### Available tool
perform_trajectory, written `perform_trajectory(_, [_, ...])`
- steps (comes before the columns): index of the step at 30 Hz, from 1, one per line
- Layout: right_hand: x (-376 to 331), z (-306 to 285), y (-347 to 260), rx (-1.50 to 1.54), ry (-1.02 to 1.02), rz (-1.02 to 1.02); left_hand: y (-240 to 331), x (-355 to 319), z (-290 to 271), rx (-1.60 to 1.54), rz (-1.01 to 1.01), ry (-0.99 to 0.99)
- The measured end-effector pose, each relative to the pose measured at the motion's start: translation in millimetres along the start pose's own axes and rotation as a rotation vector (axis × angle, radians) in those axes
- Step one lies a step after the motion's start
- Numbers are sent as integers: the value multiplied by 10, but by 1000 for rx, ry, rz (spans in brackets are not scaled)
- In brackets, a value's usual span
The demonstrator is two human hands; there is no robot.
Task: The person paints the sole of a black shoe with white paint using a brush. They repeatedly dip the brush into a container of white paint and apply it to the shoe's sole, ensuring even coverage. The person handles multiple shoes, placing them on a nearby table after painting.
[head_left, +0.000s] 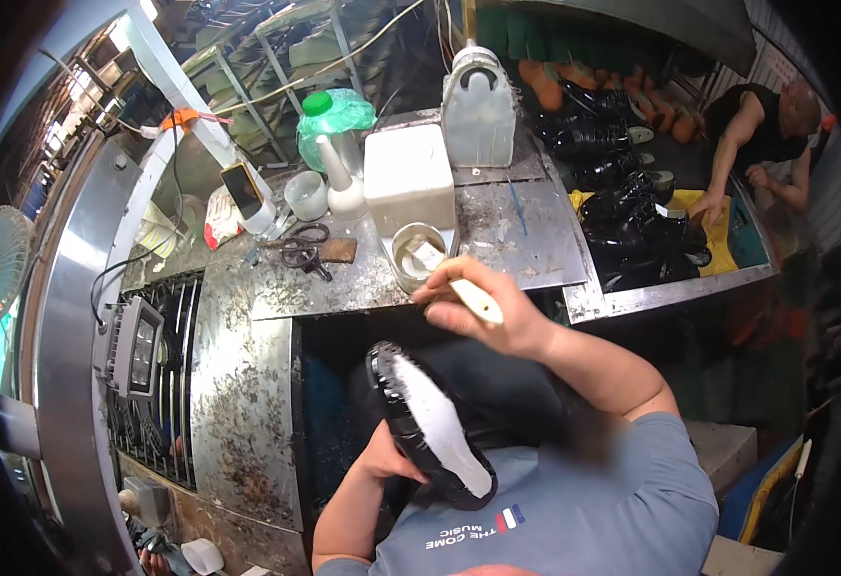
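Shoe [440, 427] is held sole-up in front of the person's torso, below the near edge of the workbench [272, 300] and close against the grey-blue shirt [564, 509]. We record its long axis as diagonal: one rounded end points up and left, toward the bench, the other down and right, toward the body. The pale underside faces the camera, bordered by glossy black.

We find the left hand [394, 455] closed on the left flank of the shoe's lower half, its forearm rising from the lower edge of the view. We cannot tell how the fingers lie beneath.

The right forearm runs up and left from a bent elbow, crossing the bench edge. We observe the right hand [483, 305] curled round a flat pale handle [479, 301], the holed end toward the lower right, fingertips beside a round metal cup [402, 270]. A white piece [426, 254] shows inside the cup; we cannot tell whether it joins the handle. A white container [407, 178] stands just behind.
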State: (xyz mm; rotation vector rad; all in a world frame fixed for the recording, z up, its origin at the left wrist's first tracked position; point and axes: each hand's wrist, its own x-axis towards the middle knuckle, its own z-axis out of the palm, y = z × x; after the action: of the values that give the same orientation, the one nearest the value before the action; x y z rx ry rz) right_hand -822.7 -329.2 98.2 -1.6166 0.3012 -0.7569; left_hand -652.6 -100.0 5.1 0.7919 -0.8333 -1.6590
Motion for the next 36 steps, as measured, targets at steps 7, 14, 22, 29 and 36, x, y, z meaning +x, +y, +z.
perform_trajectory(7, [136,-546,-4,-777,183,-170,-272,-439,-192,-179,50,33])
perform_trajectory(14, [567,-540,320,-853,97,-210,-438,-498,-230,-62,159,162])
perform_trajectory(22, [703,-418,212,-947,147,-315,-267,-555,-204,79,302,283])
perform_trajectory(29, [596,-455,457,-991,105,-366,143,-269,17,150,569,339])
perform_trajectory(36, [480,-504,434,-935,143,-292,760,-257,98,1093,579,647])
